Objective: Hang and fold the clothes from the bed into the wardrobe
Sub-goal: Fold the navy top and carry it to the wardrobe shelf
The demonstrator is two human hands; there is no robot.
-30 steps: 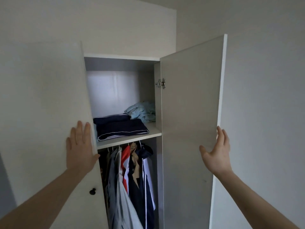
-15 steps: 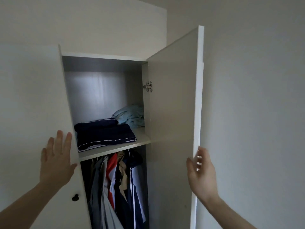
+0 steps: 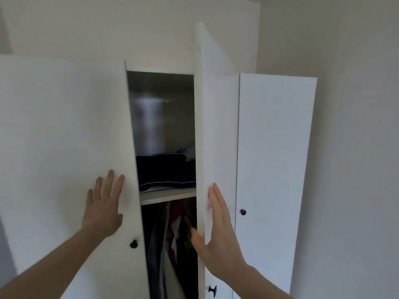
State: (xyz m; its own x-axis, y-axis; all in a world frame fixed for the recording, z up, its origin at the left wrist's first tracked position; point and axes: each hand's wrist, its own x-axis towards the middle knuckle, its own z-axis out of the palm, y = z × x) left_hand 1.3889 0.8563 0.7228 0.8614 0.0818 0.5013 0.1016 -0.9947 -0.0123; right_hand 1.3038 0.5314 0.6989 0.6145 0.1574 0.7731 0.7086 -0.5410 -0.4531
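Note:
The white wardrobe stands in front of me with both doors partly swung in, leaving a narrow gap. My left hand [image 3: 105, 209] lies flat with spread fingers on the left door [image 3: 64, 137], above its black knob [image 3: 133, 244]. My right hand [image 3: 218, 231] presses straight fingers against the outer face of the right door [image 3: 216, 126], thumb at the door's edge. Through the gap I see folded dark navy clothes [image 3: 165, 171] on the shelf [image 3: 168, 195] and hanging garments [image 3: 170, 244] below it. A bit of pale blue cloth [image 3: 190, 152] shows behind the navy stack.
To the right is another wardrobe door [image 3: 274, 169], closed, with a black knob [image 3: 243, 212]. A second black handle [image 3: 212, 290] sits low on the right door. Plain white walls surround the wardrobe.
Both doors have swung inward and the gap has narrowed. My right hand went from the door's edge to its outer face. The view shifted, bringing the closed door on the right into sight.

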